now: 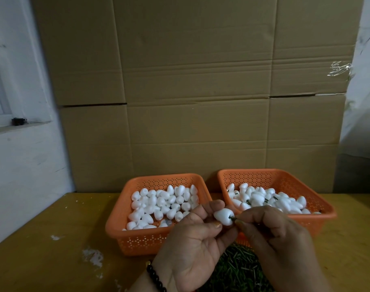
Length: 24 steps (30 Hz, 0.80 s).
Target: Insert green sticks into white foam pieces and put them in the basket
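Observation:
My left hand [192, 245] pinches a white foam piece [223, 216] between thumb and fingers, held in front of the two baskets. My right hand [279, 245] pinches a short green stick [232, 218] whose tip sits in the foam piece's right end. The left orange basket [116, 220] holds several plain white foam pieces. The right orange basket [327, 211] holds several foam pieces with green sticks in them. A pile of loose green sticks [241, 268] lies on the table under my hands, partly hidden by them.
The baskets stand side by side on a yellow-brown table [53, 239] with chipped white spots. A wall of cardboard boxes [190, 91] rises right behind them. A white wall and a window ledge are at the left, plastic wrap at the right.

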{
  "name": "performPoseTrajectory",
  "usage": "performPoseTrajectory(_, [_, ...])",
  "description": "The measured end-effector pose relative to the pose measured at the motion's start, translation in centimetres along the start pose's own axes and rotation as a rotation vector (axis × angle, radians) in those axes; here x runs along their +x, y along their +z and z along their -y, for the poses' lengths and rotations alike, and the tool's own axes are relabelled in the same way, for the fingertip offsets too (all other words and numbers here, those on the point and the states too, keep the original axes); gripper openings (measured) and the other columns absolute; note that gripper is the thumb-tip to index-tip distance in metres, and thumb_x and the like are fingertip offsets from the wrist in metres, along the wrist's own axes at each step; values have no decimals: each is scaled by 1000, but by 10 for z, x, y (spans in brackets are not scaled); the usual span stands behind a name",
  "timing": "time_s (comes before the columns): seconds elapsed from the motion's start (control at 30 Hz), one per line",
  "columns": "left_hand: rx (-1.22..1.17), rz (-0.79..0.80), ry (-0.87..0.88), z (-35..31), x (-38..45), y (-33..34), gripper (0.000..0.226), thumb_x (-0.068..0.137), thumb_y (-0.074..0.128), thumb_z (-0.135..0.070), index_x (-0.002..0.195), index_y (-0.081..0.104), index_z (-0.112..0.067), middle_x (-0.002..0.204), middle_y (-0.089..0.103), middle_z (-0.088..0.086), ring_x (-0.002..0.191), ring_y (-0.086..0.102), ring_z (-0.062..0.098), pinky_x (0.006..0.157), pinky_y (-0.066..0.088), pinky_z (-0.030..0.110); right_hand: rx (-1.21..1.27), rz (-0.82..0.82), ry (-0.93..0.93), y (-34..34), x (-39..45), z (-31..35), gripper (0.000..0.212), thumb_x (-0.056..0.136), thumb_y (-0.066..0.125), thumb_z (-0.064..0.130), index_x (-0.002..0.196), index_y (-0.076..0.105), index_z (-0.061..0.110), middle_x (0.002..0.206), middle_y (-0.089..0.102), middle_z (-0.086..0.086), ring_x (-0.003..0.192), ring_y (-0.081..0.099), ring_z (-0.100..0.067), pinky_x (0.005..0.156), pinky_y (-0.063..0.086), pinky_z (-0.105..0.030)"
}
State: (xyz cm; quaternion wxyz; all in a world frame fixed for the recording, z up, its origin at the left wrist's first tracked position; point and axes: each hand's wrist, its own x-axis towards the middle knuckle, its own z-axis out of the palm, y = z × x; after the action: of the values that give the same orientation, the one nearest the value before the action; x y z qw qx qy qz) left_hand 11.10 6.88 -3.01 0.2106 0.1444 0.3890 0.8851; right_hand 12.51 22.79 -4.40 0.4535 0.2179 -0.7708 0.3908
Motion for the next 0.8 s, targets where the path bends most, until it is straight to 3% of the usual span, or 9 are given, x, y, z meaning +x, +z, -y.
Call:
performPoseTrajectory(0.23, [1,-1,11,1,-2,4,33,74,49,15,84,74,-3,99,69,21,83,71,26,69,58,34,30,-20,23,1,-1,-3,13,71,72,16,77,70,27,83,66,16,69,63,3,58,47,-8])
performPoseTrajectory(0.47, [4,-23,12,2,-2,4,32,74,50,14,84,74,-4,101,69,21,85,71,26,72,59,34,36,-13,64,2,-2,-3,13,75,81,19,77,71,27,83,67,18,69,63,4,58,44,-4])
performPoseTrajectory(0.8, [-22,-30,2,2,-2,3,32,76,48,16,93,68,0,102,69,23,87,71,27,70,59,35,102,-16,117,2,-2,1,10,76,78,20,76,71,27,81,69,19,67,65,4,57,45,-4])
